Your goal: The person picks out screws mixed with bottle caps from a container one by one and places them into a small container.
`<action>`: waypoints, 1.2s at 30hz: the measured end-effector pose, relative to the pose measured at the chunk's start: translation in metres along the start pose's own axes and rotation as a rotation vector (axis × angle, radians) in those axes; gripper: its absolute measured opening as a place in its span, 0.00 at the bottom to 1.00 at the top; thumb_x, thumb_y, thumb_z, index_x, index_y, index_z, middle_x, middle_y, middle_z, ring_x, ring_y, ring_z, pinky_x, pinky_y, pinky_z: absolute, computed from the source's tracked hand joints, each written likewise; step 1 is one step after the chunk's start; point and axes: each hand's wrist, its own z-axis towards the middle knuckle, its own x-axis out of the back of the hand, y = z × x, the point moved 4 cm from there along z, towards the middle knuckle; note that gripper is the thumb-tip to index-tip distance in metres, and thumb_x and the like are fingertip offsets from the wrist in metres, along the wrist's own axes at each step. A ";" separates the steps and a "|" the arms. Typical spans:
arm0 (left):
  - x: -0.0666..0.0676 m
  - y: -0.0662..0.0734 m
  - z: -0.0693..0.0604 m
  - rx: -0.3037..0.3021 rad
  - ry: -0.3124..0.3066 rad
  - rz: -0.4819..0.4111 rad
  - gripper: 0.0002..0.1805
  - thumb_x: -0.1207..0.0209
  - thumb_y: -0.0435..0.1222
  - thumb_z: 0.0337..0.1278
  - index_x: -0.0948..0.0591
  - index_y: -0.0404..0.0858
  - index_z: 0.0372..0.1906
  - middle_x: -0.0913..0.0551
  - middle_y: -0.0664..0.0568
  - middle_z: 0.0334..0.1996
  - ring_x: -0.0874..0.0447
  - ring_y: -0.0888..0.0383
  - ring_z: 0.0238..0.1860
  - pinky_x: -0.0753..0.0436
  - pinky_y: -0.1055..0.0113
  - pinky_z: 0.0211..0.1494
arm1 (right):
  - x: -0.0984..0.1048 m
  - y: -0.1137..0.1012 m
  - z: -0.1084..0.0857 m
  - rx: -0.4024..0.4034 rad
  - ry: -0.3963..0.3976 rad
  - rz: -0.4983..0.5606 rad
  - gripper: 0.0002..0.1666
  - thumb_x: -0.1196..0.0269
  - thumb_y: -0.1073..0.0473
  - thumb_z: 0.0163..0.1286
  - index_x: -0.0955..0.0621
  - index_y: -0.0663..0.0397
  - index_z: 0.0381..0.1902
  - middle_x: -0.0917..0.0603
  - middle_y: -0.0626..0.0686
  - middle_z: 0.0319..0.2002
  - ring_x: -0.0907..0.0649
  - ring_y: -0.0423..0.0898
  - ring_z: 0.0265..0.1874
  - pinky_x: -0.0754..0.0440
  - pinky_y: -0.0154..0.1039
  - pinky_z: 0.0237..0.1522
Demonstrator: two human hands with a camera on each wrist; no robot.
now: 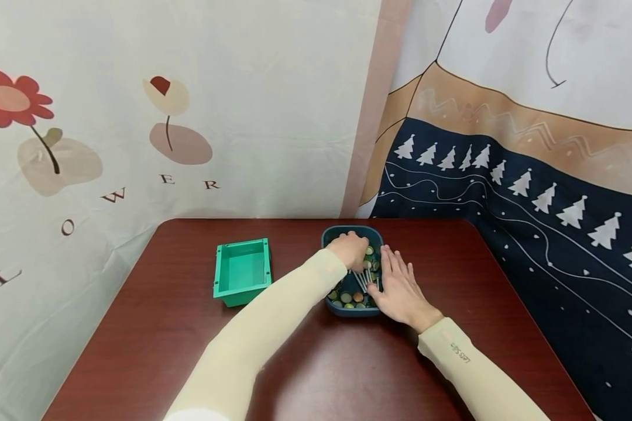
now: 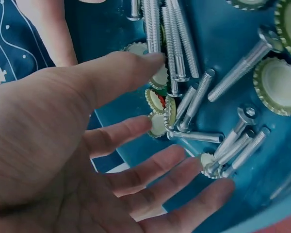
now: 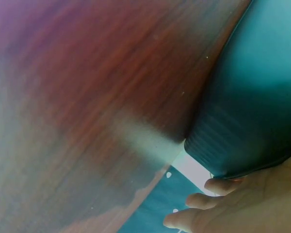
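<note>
A dark blue bin [image 1: 351, 312] holds metal bolts [image 2: 184, 43] and crimped bottle caps [image 2: 279, 86] mixed together. My left hand [image 1: 349, 250] reaches down into it. In the left wrist view this left hand [image 2: 82, 141] has its fingers spread apart, with the thumb tip beside a cluster of upright-looking bolts and the fingertips near other bolts and caps; nothing is pinched. Against the bin's right side lies my right hand [image 1: 402, 290], fingers straight along the outside and thumb over the rim. The right wrist view shows the right hand [image 3: 242, 206] touching the bin's outer wall [image 3: 252, 111].
A green rectangular bin [image 1: 242, 266] stands to the left on the reddish-brown table [image 1: 316, 374]. My left forearm crosses in front of it. Behind the table hangs a pale flower-print cloth [image 1: 274, 117], and a dark tree-print cloth [image 1: 505, 204] hangs at the right.
</note>
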 end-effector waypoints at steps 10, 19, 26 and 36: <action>-0.003 0.009 0.001 0.143 -0.074 -0.038 0.48 0.27 0.41 0.78 0.36 0.48 0.94 0.30 0.33 0.84 0.23 0.37 0.78 0.12 0.47 0.76 | 0.000 -0.001 0.000 0.012 0.015 0.005 0.60 0.38 0.43 0.87 0.55 0.63 0.97 0.50 0.67 0.97 0.49 0.74 0.96 0.51 0.84 0.91; -0.008 0.009 0.003 0.192 -0.040 -0.037 0.54 0.21 0.41 0.73 0.39 0.45 0.95 0.27 0.32 0.83 0.20 0.37 0.78 0.13 0.45 0.80 | -0.001 0.001 -0.002 0.010 0.018 0.006 0.60 0.37 0.43 0.87 0.55 0.64 0.97 0.50 0.67 0.97 0.48 0.75 0.96 0.51 0.84 0.91; -0.014 0.005 0.011 0.163 -0.031 -0.042 0.46 0.26 0.40 0.79 0.34 0.42 0.92 0.22 0.39 0.82 0.21 0.43 0.80 0.08 0.51 0.69 | 0.000 0.000 0.000 0.015 0.025 0.004 0.60 0.37 0.43 0.86 0.54 0.64 0.97 0.50 0.67 0.97 0.48 0.75 0.96 0.51 0.84 0.91; -0.016 -0.002 0.020 0.104 -0.138 0.076 0.43 0.21 0.44 0.73 0.24 0.44 0.88 0.28 0.48 0.89 0.12 0.56 0.56 0.10 0.64 0.42 | 0.000 -0.001 0.000 0.012 0.031 0.009 0.61 0.36 0.43 0.86 0.54 0.63 0.97 0.49 0.67 0.97 0.48 0.74 0.96 0.51 0.84 0.91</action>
